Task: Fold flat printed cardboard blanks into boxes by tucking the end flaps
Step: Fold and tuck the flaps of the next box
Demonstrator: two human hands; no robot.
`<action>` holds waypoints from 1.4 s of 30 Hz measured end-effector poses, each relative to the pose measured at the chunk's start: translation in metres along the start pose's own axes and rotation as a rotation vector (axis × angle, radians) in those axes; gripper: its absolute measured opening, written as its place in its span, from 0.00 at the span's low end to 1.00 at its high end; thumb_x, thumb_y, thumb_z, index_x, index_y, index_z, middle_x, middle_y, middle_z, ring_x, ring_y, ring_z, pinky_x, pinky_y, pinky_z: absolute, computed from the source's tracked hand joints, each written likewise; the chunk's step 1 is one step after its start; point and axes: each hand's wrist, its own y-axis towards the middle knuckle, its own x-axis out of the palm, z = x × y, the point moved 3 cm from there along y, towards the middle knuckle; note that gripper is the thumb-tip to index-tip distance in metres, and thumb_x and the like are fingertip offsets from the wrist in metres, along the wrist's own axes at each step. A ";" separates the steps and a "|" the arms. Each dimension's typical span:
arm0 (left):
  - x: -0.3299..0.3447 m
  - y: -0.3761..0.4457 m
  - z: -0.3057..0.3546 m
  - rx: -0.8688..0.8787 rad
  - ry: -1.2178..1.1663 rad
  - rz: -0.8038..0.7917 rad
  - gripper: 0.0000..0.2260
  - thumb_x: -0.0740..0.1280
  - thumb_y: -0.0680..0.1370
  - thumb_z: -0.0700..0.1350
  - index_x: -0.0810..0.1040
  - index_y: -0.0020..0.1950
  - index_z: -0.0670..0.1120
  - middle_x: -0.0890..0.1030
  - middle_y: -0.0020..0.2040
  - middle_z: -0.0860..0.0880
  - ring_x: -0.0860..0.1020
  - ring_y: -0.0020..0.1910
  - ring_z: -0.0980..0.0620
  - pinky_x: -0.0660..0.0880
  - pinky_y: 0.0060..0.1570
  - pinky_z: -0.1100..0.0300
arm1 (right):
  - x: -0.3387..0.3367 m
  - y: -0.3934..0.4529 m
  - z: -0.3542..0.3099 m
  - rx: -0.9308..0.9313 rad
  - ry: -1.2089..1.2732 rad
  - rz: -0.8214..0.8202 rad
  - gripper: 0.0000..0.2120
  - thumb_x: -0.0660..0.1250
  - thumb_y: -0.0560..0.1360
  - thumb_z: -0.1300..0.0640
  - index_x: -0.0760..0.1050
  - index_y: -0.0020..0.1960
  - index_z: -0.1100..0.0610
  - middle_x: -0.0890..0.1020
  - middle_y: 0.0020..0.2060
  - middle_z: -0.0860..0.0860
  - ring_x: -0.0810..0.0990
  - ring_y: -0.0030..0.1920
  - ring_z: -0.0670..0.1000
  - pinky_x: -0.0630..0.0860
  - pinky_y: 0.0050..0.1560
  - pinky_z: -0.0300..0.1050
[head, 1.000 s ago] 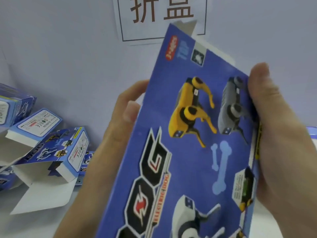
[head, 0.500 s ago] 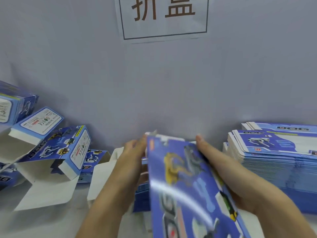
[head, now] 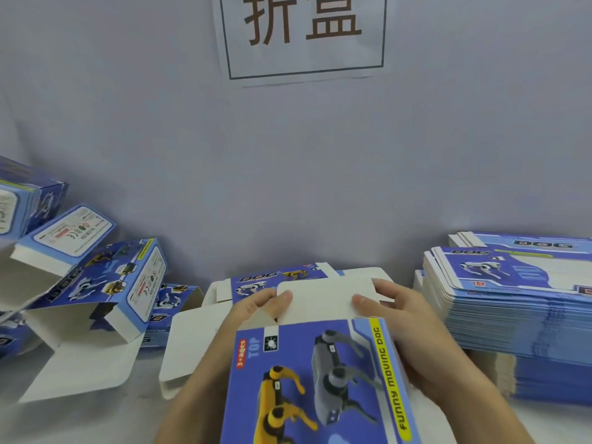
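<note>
I hold a blue printed box (head: 320,379) with yellow and grey robot dogs on it, low in the middle of the view and opened into a sleeve. Its white end flap (head: 323,302) stands up at the far end. My left hand (head: 256,310) grips the box's left side, thumb on the flap's left corner. My right hand (head: 407,328) grips the right side, thumb pressing the flap's right part. A tall stack of flat blanks (head: 512,302) lies at the right.
Several folded boxes with open flaps (head: 105,293) lie heaped at the left. Another box (head: 275,278) lies just behind my hands. A grey wall (head: 288,171) with a paper sign (head: 304,36) closes off the back.
The box came down from in front of my face to table height. It now lies lengthwise away from me, and both thumbs have come onto its far end flap.
</note>
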 end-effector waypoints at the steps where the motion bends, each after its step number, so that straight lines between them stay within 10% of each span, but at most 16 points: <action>1: -0.002 -0.004 -0.001 0.027 -0.008 -0.025 0.05 0.67 0.80 0.45 0.75 0.44 0.51 0.83 0.28 0.56 0.79 0.23 0.63 0.70 0.20 0.72 | 0.001 0.001 0.000 0.005 0.019 -0.018 0.11 0.67 0.78 0.60 0.85 0.45 0.46 0.87 0.46 0.55 0.87 0.45 0.59 0.84 0.41 0.50; 15: -0.001 -0.025 0.016 0.303 -0.037 -0.061 0.18 0.71 0.68 0.49 0.79 0.57 0.50 0.87 0.40 0.51 0.86 0.38 0.51 0.79 0.29 0.64 | 0.009 -0.002 -0.011 -0.147 0.063 0.012 0.08 0.66 0.79 0.59 0.83 0.54 0.52 0.86 0.46 0.62 0.85 0.44 0.65 0.83 0.40 0.52; 28: 0.000 -0.031 0.017 0.393 0.022 -0.061 0.06 0.68 0.77 0.34 0.82 0.47 0.44 0.85 0.35 0.57 0.82 0.32 0.59 0.72 0.24 0.70 | 0.014 -0.006 -0.017 -0.163 0.042 0.086 0.17 0.65 0.78 0.69 0.82 0.36 0.54 0.85 0.35 0.62 0.80 0.33 0.58 0.75 0.34 0.45; 33: -0.001 -0.040 0.038 0.239 -0.304 -0.252 0.05 0.67 0.79 0.42 0.77 0.55 0.44 0.84 0.46 0.35 0.83 0.39 0.45 0.81 0.41 0.55 | -0.001 -0.005 -0.016 -0.220 0.156 0.260 0.11 0.64 0.78 0.67 0.81 0.53 0.56 0.85 0.35 0.57 0.82 0.33 0.57 0.79 0.34 0.49; 36: 0.001 -0.061 0.056 0.369 -0.399 -0.439 0.44 0.85 0.46 0.46 0.76 0.58 0.32 0.84 0.36 0.36 0.79 0.22 0.57 0.75 0.24 0.65 | -0.009 -0.011 -0.024 -0.291 0.177 0.369 0.12 0.65 0.79 0.65 0.79 0.56 0.52 0.85 0.38 0.59 0.82 0.35 0.58 0.80 0.36 0.52; 38: 0.003 -0.072 0.063 0.320 -0.437 -0.580 0.26 0.69 0.72 0.44 0.71 0.65 0.30 0.87 0.38 0.50 0.79 0.25 0.65 0.73 0.28 0.72 | -0.011 -0.014 -0.029 -0.333 0.159 0.440 0.12 0.67 0.79 0.63 0.77 0.57 0.49 0.83 0.36 0.61 0.81 0.33 0.58 0.80 0.31 0.50; 39: 0.004 -0.070 0.061 0.336 -0.407 -0.528 0.13 0.62 0.79 0.28 0.75 0.63 0.33 0.86 0.36 0.56 0.80 0.28 0.65 0.74 0.30 0.72 | -0.012 -0.015 -0.033 -0.349 0.151 0.467 0.11 0.67 0.78 0.61 0.77 0.57 0.48 0.81 0.35 0.61 0.79 0.31 0.56 0.79 0.28 0.47; 42: 0.003 -0.068 0.062 0.370 -0.322 -0.337 0.07 0.71 0.75 0.46 0.84 0.52 0.49 0.87 0.44 0.46 0.86 0.38 0.49 0.81 0.34 0.60 | -0.014 -0.017 -0.042 -0.385 0.223 0.409 0.09 0.66 0.80 0.55 0.75 0.58 0.46 0.81 0.35 0.53 0.78 0.29 0.49 0.75 0.26 0.38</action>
